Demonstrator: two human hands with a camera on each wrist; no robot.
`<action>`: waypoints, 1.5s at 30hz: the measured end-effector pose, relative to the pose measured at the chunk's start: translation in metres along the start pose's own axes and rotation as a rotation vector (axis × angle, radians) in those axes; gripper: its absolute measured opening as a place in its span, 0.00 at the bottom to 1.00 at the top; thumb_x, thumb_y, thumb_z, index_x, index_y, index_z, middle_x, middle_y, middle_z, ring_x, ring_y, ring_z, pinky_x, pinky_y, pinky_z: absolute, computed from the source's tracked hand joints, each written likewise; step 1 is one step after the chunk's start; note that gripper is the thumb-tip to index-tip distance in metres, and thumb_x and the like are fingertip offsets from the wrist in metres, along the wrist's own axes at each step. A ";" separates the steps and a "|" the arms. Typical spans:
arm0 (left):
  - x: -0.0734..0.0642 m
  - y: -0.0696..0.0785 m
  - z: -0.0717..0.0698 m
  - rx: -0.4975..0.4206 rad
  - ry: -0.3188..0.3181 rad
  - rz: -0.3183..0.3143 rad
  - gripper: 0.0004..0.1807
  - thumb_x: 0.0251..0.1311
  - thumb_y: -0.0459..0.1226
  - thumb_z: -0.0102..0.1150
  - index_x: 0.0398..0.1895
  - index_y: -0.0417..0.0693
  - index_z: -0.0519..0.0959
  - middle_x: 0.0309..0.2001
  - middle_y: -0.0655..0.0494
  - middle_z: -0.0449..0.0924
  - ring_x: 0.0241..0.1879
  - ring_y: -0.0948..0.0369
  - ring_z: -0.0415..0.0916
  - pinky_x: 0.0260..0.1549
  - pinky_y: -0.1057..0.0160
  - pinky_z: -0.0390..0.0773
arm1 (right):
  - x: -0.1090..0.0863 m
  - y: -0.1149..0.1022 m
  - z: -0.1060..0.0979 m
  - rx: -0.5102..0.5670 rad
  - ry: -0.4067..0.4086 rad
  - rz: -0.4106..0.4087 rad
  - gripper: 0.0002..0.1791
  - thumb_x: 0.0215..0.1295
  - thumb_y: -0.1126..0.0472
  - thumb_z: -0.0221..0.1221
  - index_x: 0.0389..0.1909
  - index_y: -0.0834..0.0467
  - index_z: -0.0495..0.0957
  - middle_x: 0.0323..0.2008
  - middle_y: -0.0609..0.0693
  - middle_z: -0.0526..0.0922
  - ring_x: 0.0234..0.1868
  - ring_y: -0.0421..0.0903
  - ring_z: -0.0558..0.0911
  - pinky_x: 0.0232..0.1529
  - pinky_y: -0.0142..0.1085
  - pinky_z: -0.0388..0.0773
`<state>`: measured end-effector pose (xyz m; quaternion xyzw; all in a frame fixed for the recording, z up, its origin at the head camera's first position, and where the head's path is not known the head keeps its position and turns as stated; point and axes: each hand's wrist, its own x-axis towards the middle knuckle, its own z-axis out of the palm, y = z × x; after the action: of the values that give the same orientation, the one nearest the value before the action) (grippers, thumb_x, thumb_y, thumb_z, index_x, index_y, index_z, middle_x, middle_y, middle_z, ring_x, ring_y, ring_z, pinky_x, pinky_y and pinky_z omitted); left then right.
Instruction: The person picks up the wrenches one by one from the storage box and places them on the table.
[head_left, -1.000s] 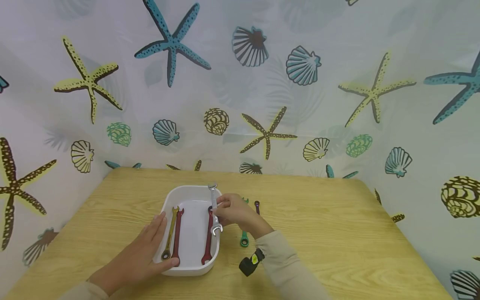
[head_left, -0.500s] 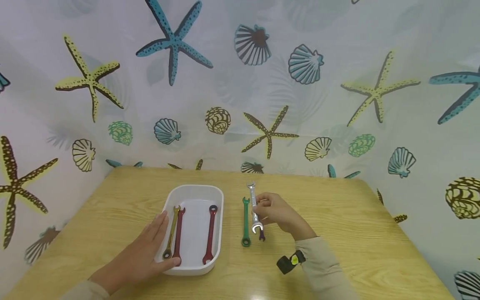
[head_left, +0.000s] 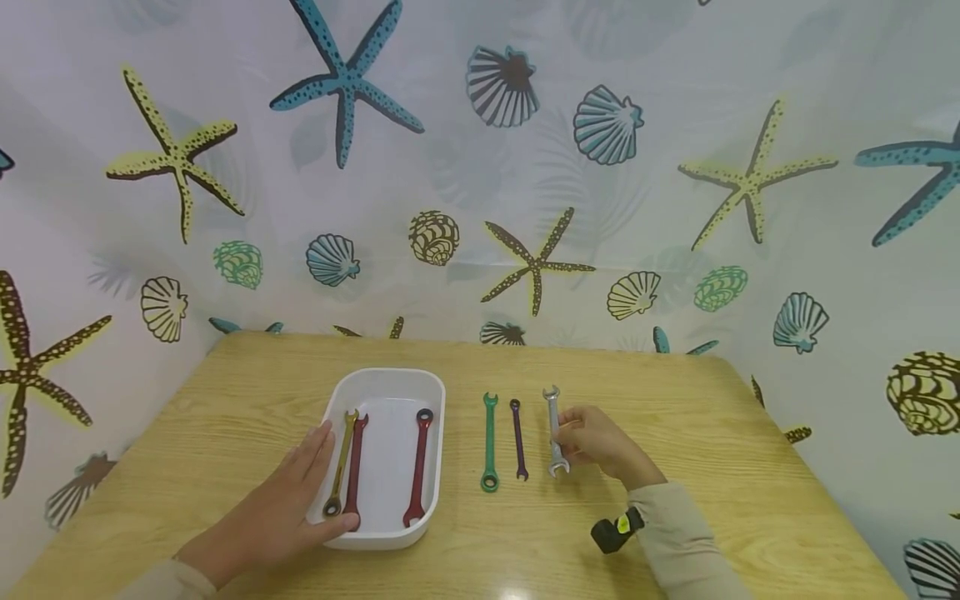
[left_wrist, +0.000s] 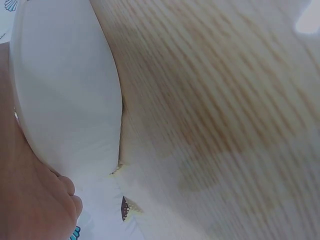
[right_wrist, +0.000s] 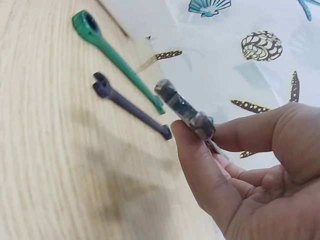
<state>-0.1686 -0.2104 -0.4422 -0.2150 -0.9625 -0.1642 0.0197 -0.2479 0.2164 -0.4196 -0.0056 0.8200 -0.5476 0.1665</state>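
My right hand (head_left: 598, 437) pinches a silver double open-ended wrench (head_left: 554, 425) between thumb and fingers. In the right wrist view, one end of this wrench (right_wrist: 185, 110) points toward the camera, apparently just above the table. Left of it lie a purple wrench (head_left: 519, 442) and a green ratcheting wrench (head_left: 490, 442), side by side. My left hand (head_left: 281, 508) rests with fairly straight fingers along the left side of a white tray (head_left: 441, 450), its thumb at the near left corner. Inside the tray are a gold wrench (head_left: 342, 467) and two red wrenches, one left (head_left: 356, 467) and one right (head_left: 418, 471).
The wooden table (head_left: 675, 433) extends around the tray and the wrenches. A cloth (head_left: 660, 208) printed with starfish and shells hangs behind the table and along both sides. A black strap with a small device (head_left: 618, 531) sits on the right wrist.
My right hand has carried the silver wrench rightward from over the tray's right rim, past the green and purple wrenches, and lowered it. My left hand has stayed at the tray.
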 end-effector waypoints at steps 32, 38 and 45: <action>-0.001 -0.002 0.001 -0.009 -0.015 -0.021 0.60 0.53 0.72 0.48 0.76 0.42 0.43 0.77 0.46 0.37 0.74 0.45 0.42 0.65 0.39 0.56 | 0.020 0.006 0.025 -0.367 0.177 0.044 0.07 0.57 0.71 0.59 0.36 0.69 0.75 0.29 0.56 0.80 0.27 0.45 0.81 0.28 0.35 0.82; 0.000 -0.001 -0.001 -0.009 -0.008 -0.014 0.59 0.53 0.70 0.50 0.76 0.40 0.44 0.77 0.45 0.38 0.74 0.46 0.42 0.66 0.41 0.54 | 0.020 0.005 0.024 -0.415 0.186 0.047 0.08 0.56 0.69 0.62 0.35 0.69 0.77 0.24 0.54 0.80 0.23 0.45 0.80 0.25 0.34 0.81; 0.000 -0.003 0.000 -0.013 -0.012 -0.016 0.60 0.53 0.70 0.50 0.76 0.39 0.45 0.77 0.45 0.38 0.74 0.46 0.42 0.67 0.41 0.53 | 0.022 0.005 0.025 -0.434 0.207 0.034 0.06 0.55 0.68 0.63 0.31 0.68 0.78 0.21 0.53 0.80 0.20 0.43 0.79 0.23 0.33 0.80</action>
<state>-0.1695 -0.2127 -0.4434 -0.2081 -0.9633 -0.1691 0.0114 -0.2609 0.1918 -0.4386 0.0289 0.9312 -0.3531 0.0857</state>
